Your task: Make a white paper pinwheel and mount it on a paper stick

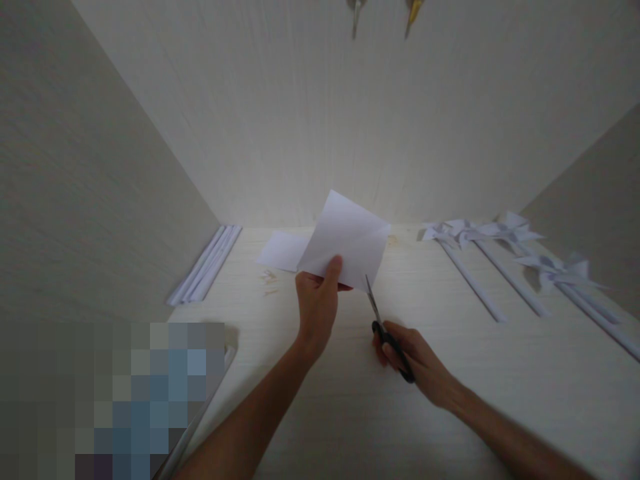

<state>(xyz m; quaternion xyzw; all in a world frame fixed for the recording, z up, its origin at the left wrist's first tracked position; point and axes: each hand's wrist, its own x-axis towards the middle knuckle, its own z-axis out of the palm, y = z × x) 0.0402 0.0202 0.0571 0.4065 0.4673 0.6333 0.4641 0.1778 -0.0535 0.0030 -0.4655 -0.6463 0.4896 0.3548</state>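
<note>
My left hand (317, 303) holds up a white square of paper (350, 240) by its lower edge, above the pale table (350, 400). The sheet shows diagonal fold creases. My right hand (417, 363) grips black-handled scissors (383, 327), whose blade tips touch the paper's lower right edge. Both forearms reach in from the bottom of the view.
Another white sheet (281, 251) lies flat behind the held one. Rolled white paper sticks (205, 267) lie along the left wall. Several white paper pinwheels (500, 233) on sticks lie at the right. Walls enclose the table on three sides. A blurred-out patch (115, 400) covers the lower left.
</note>
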